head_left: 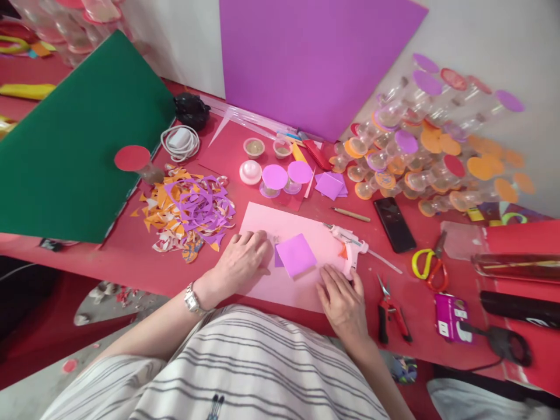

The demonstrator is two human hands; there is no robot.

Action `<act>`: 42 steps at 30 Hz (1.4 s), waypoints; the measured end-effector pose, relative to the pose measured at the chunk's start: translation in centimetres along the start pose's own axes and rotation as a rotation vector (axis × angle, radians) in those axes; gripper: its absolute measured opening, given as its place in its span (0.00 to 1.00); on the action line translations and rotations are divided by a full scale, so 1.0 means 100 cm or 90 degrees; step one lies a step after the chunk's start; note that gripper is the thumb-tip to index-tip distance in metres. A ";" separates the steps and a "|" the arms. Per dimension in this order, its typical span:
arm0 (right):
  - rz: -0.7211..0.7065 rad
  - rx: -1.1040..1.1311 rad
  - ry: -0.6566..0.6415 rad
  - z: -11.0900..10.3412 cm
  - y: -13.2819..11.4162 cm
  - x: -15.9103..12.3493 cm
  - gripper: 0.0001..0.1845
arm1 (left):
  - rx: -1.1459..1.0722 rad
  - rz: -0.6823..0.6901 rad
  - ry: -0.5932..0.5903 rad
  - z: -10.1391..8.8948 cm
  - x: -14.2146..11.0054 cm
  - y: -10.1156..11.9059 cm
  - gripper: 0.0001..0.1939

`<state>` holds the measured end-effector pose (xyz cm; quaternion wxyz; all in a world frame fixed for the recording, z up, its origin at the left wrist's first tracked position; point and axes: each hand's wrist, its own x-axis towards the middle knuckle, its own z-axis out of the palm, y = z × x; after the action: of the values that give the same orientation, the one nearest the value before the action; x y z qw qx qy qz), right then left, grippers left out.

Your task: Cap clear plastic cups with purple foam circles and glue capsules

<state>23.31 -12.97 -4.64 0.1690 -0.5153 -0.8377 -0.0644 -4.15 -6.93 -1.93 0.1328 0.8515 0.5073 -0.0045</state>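
My left hand (242, 261) lies palm down on the left part of a pink sheet (269, 219), fingers spread a little and nothing visible in them. On the sheet's right edge rests my right hand (343, 298), its fingers stretched out beside the handle of a white glue gun (350, 244). Between the hands is a purple foam-like square (296, 255), turned at an angle over another purple piece (279, 256). A clear glue stick pokes out of the gun's back end. What lies under my palms is hidden.
Purple and orange scraps (192, 204) are heaped at left, near a green board (83, 140). Clear bottle-like pieces with coloured discs (406, 146) stand at back right. A phone (394, 224), scissors (431, 265) and red-handled pliers (391, 315) lie at right. Purple squares (330, 185) are stacked behind.
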 end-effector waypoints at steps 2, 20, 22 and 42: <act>-0.011 0.006 0.011 0.001 0.004 0.002 0.14 | -0.002 -0.006 -0.003 0.001 -0.002 0.001 0.29; 0.111 0.049 0.071 -0.012 0.112 0.061 0.16 | -0.329 0.151 0.080 0.012 0.036 -0.005 0.17; 0.108 0.041 0.051 0.004 0.132 0.074 0.16 | -0.358 0.162 0.089 0.014 0.038 -0.002 0.14; 0.234 -0.069 -0.099 0.044 0.161 0.130 0.06 | -0.432 0.219 0.173 0.016 0.032 0.004 0.10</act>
<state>31.30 6.63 -5.33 0.0849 -0.6712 -0.7354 -0.0375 -2.09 -4.74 -3.82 0.3369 0.8247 0.3428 0.2980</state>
